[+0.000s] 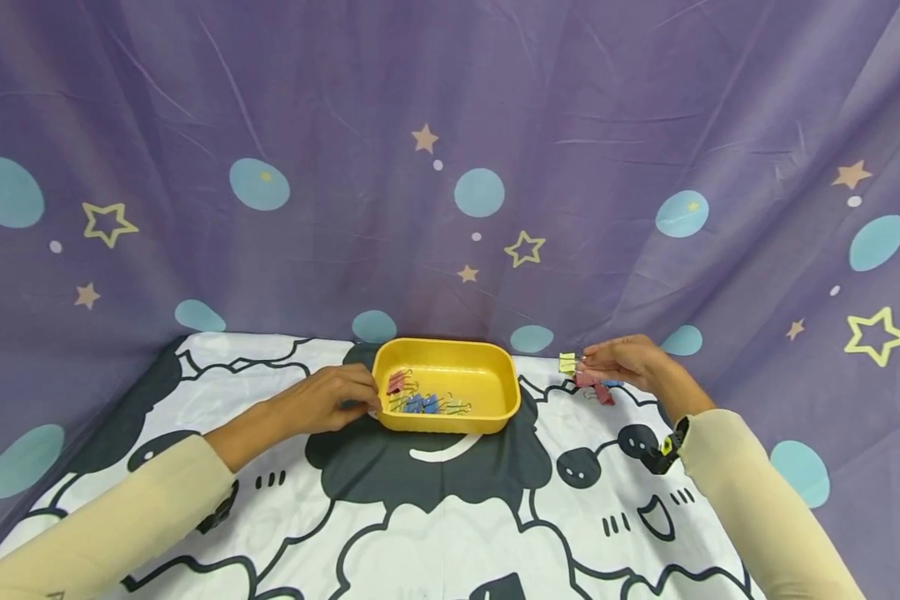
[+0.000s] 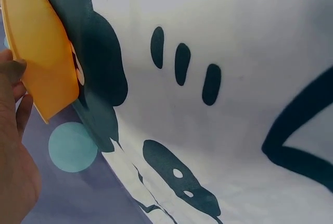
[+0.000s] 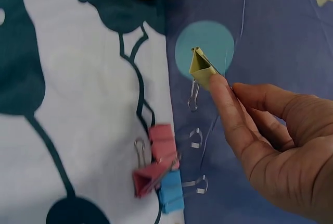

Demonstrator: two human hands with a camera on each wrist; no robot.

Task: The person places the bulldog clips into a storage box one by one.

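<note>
Right hand (image 3: 283, 151): fingertips pinch yellow metal binder clip (image 3: 204, 72) by one end, right of yellow rectangular plastic tray (image 1: 450, 424). Left hand (image 1: 333, 397): fingers clamped on tray rim. Risks: shallow pinch, clip twists free; uneven pull, tray tips.

White cloth (image 1: 285, 492) with dark print, on it a yellow tray (image 1: 450, 423), 2 red clips (image 3: 162, 165), 1 blue clip (image 3: 171, 193)
</note>
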